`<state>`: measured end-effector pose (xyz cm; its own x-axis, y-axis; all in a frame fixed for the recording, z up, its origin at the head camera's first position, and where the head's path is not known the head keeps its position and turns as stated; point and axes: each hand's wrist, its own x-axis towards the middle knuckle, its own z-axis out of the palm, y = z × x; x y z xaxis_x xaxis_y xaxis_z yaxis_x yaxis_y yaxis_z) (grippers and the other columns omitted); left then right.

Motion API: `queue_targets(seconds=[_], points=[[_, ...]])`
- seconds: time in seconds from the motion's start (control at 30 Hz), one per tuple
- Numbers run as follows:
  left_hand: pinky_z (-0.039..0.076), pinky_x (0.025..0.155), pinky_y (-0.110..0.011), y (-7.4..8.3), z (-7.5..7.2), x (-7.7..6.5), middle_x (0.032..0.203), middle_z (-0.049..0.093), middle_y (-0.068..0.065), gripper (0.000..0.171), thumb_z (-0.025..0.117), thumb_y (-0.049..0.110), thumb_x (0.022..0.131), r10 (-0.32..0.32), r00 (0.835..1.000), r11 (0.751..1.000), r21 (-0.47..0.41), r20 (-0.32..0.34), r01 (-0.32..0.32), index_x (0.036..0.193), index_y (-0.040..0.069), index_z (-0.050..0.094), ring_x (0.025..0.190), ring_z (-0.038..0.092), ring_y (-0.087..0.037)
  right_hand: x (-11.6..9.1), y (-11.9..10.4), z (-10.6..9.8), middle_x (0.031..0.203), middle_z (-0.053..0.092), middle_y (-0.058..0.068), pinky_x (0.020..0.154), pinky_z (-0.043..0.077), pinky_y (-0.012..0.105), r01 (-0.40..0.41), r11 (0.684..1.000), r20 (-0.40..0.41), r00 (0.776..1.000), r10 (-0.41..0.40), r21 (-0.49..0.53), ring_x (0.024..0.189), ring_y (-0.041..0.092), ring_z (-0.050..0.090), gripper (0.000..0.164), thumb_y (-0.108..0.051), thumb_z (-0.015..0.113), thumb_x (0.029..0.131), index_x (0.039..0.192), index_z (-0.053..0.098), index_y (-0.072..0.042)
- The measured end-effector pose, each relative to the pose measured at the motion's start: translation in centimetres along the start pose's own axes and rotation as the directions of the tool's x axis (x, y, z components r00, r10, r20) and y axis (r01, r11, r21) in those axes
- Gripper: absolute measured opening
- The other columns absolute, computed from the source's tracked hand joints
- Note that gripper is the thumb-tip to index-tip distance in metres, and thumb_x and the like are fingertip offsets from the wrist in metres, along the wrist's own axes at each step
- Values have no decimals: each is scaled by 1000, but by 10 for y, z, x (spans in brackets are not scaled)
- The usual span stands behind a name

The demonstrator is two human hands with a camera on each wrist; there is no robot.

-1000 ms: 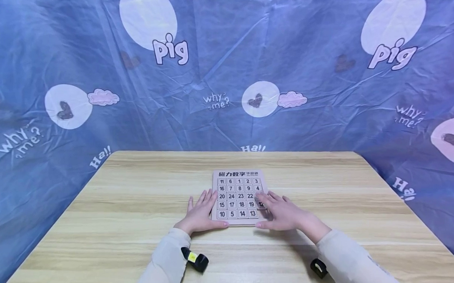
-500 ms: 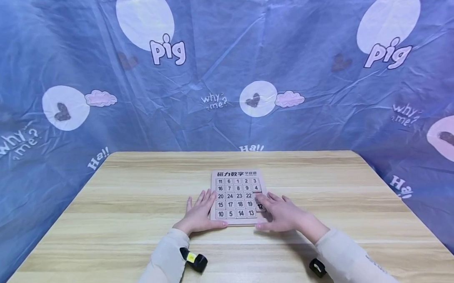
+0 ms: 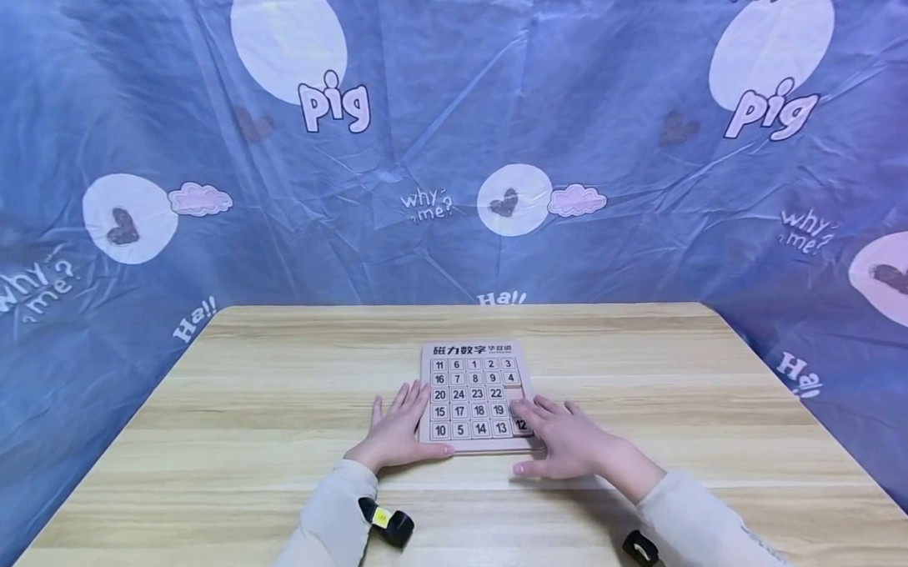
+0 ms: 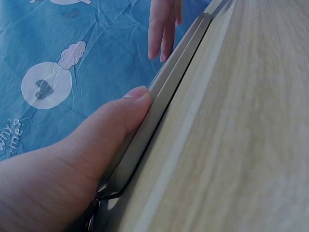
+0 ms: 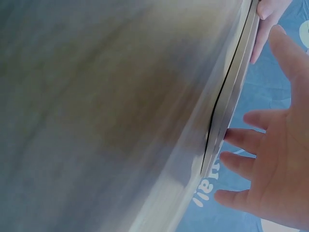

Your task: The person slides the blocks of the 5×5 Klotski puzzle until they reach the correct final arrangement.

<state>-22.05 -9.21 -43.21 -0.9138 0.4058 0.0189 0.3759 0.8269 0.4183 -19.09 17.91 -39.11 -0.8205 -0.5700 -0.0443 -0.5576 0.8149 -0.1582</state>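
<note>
A number sliding puzzle (image 3: 470,402) lies flat on the table, with rows of numbered tiles under a line of Chinese characters. My left hand (image 3: 396,428) steadies its near left corner, fingers extended along the left side and thumb on the near edge. In the left wrist view the thumb (image 4: 126,110) touches the board's rim. My right hand (image 3: 569,436) rests its fingertips on the right-hand column, covering most of one tile just above tile 12 (image 3: 521,425). An uncovered gap (image 3: 514,392) shows below tile 4 (image 3: 511,377). The right thumb stands off the board.
The wooden table (image 3: 277,373) reaches out on all sides of the puzzle. A blue printed cloth (image 3: 393,252) hangs behind and beside it. Black straps (image 3: 387,521) with cameras sit at both wrists.
My right fingers have moved toward me, sliding tile 12 and the tile above it down to the bottom of the right column. The gap is now below tile 4. My left hand stays put.
</note>
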Motion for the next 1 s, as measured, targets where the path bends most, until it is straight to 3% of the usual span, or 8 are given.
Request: queue_targets(seconds=[0.4, 0.63, 1.0], points=[[-7, 95, -54, 0, 0, -1, 142, 11, -12, 107, 53, 72, 59, 0, 1000, 1000, -5, -1, 0, 139, 10, 16, 128, 5, -26, 3, -11, -8, 134, 32, 15, 92, 18, 59, 15, 1000, 18, 1000, -15, -4, 121, 38, 23, 90, -66, 48, 71, 136, 25, -8], [-7, 95, -55, 0, 0, 0, 141, 12, -12, 108, 52, 73, 59, 4, 1000, 1000, -1, -5, -4, 138, 9, 16, 128, 6, -27, 32, -38, -12, 137, 25, 14, 93, 15, 59, 107, 994, 27, 994, -107, -20, 123, 37, 18, 88, -63, 48, 73, 137, 23, -8], [-6, 94, -57, -1, 0, 0, 141, 12, -15, 102, 55, 66, 64, 22, 1000, 1000, -2, -5, -22, 138, 7, 17, 127, 6, -30, 71, -71, 0, 140, 20, 7, 95, 13, 55, 141, 990, 90, 986, -138, -24, 125, 33, 15, 91, -69, 40, 72, 139, 18, -12]])
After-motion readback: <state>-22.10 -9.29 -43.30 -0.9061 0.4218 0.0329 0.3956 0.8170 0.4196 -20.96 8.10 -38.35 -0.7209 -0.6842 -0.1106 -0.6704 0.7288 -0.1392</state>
